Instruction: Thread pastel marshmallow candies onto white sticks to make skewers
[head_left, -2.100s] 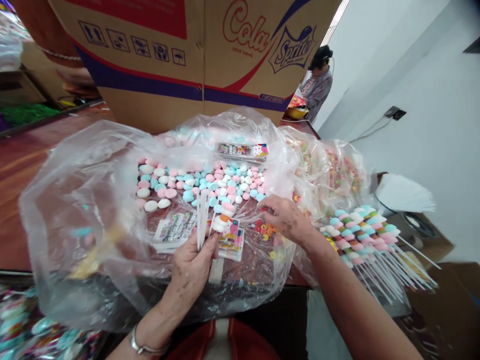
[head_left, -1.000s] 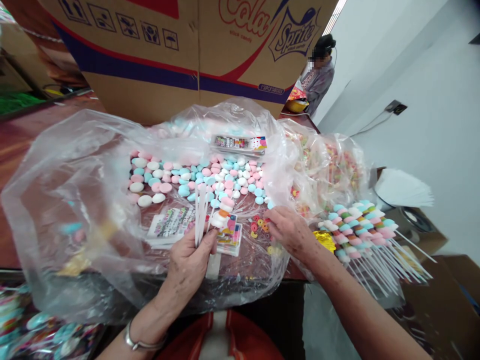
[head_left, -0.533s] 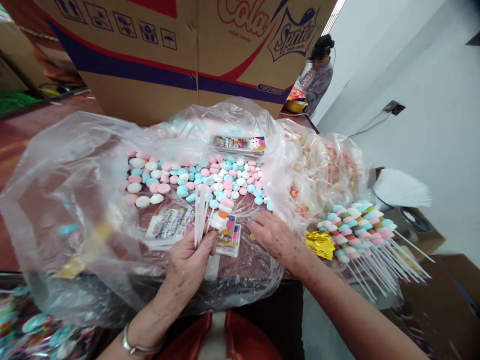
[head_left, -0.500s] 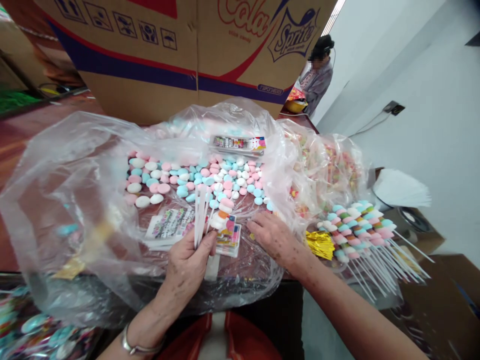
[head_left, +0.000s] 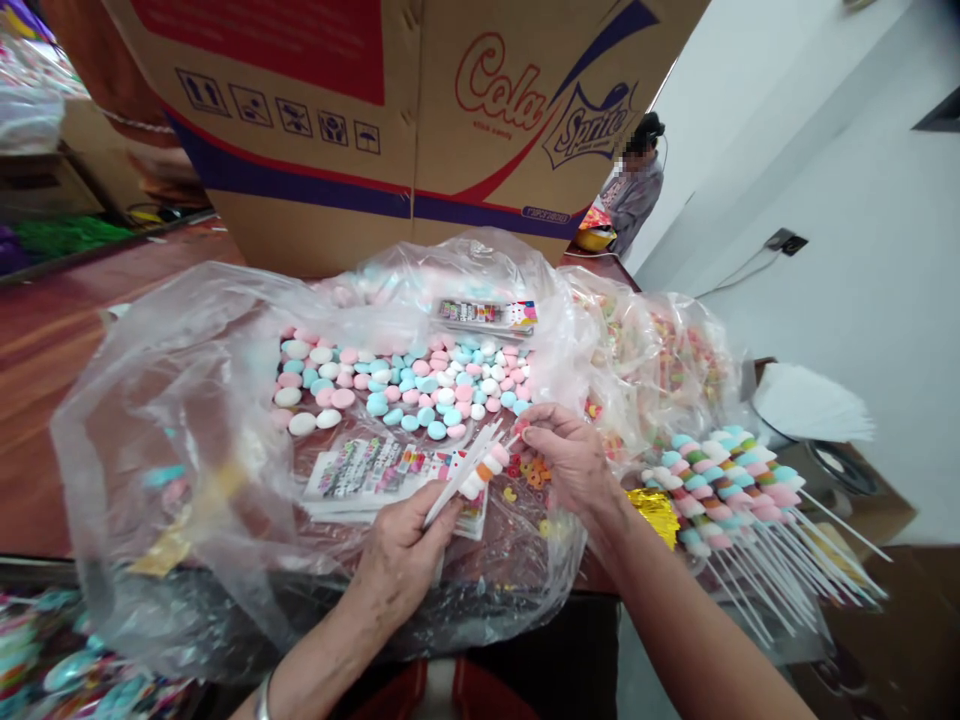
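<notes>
- Now my left hand (head_left: 401, 560) has its grip clamped on a bundle of white sticks (head_left: 459, 478), which tilt up and to the right, away from the wrist.
- One stick carries a few candies near its tip: white, orange and pink pieces stacked at the end (head_left: 484, 470).
- My right hand (head_left: 574, 462) sits just right of the stick tips, thumb and forefinger pinched together on a small pink piece (head_left: 520, 432) that touches the top of the sticks.
- Both hands work over a clear bag (head_left: 172, 420) spread open on the tabletop (head_left: 52, 340).
- Inside the bag, beyond the sticks, lies a heap of pink, blue and white candies (head_left: 405, 385).
- Under the sticks and to their left lie printed cards (head_left: 360, 472); small ring candies (head_left: 534, 475) are scattered just right of the sticks, below my right hand.
- Right of the bag, finished skewers (head_left: 731, 485) lie in a row, with a gold wrapper (head_left: 656, 505) beside them.
- Behind the bag stands a big box (head_left: 390, 110); a person (head_left: 634, 185) stands far off past its right corner.
</notes>
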